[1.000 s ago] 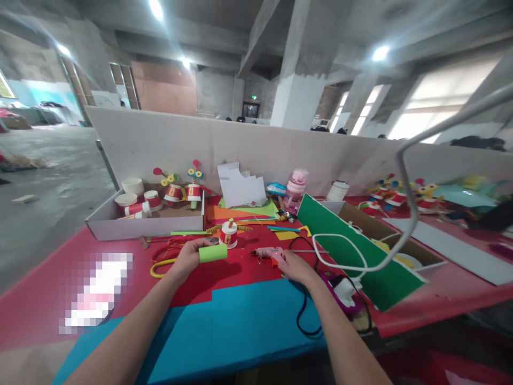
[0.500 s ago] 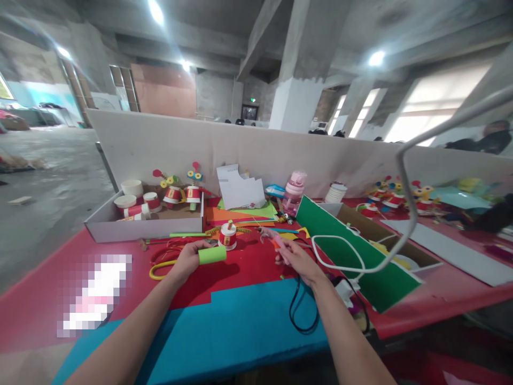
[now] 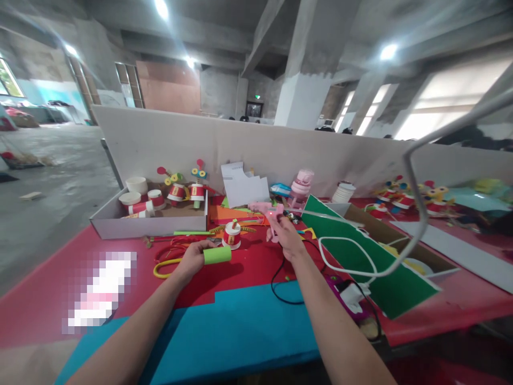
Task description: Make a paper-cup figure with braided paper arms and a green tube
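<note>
My left hand is closed around a light green paper roll, held just above the red table. My right hand grips a pink hot glue gun, lifted off the table with its nozzle pointing left; a red light glows on it. Its black cord trails down over the blue sheet. A small red-and-white paper cup figure stands on the table between the two hands.
A grey cardboard box at the left holds paper cups and finished cup figures. A green board leans on another box at the right. Coloured paper, a pink bottle, a yellow loop and a white partition lie behind.
My right hand picked the glue gun up from the table and raised it forward and to the left, towards the cup figure. The left hand kept holding the green roll in place.
</note>
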Available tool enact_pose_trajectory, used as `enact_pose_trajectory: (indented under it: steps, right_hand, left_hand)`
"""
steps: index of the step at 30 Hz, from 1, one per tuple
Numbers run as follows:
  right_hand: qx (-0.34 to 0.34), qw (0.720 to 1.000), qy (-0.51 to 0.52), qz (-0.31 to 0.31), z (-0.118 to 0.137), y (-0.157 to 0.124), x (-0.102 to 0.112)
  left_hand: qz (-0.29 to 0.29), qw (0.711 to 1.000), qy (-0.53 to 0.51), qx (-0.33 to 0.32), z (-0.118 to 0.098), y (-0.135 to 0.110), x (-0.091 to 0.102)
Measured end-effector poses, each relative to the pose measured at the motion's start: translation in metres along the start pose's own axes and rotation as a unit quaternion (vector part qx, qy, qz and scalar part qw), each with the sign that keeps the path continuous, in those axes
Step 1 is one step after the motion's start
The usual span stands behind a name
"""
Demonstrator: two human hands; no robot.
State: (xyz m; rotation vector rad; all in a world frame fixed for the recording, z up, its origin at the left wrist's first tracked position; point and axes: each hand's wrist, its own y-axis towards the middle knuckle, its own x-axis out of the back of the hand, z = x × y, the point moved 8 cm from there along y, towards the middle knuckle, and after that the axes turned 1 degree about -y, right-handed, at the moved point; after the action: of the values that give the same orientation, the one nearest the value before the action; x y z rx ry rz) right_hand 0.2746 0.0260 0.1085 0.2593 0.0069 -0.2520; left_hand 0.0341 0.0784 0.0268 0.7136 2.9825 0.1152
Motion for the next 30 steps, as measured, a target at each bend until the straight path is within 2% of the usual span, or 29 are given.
enact_pose_trajectory:
  steps: [4,10,19,30]
  right_hand:
    - [0.046,0.984,-0.169,-0.015,0.017,0.006,0.004]
    - [0.054,0.961,-0.27,0.033,0.015,0.003,-0.006]
    - [0.082,0.927,-0.364,0.041,0.017,0.002,-0.016]
    - [0.099,0.923,-0.368,0.045,0.016,0.0,-0.019]
  left_hand:
    - [0.007,1.0,-0.009,0.003,-0.001,-0.001,-0.002]
    - [0.012,1.0,-0.011,0.01,0.001,0.0,-0.003]
    - [0.008,1.0,0.006,0.013,0.005,0.003,0.0]
    - [0.011,1.0,0.008,0.004,0.007,0.003,0.001]
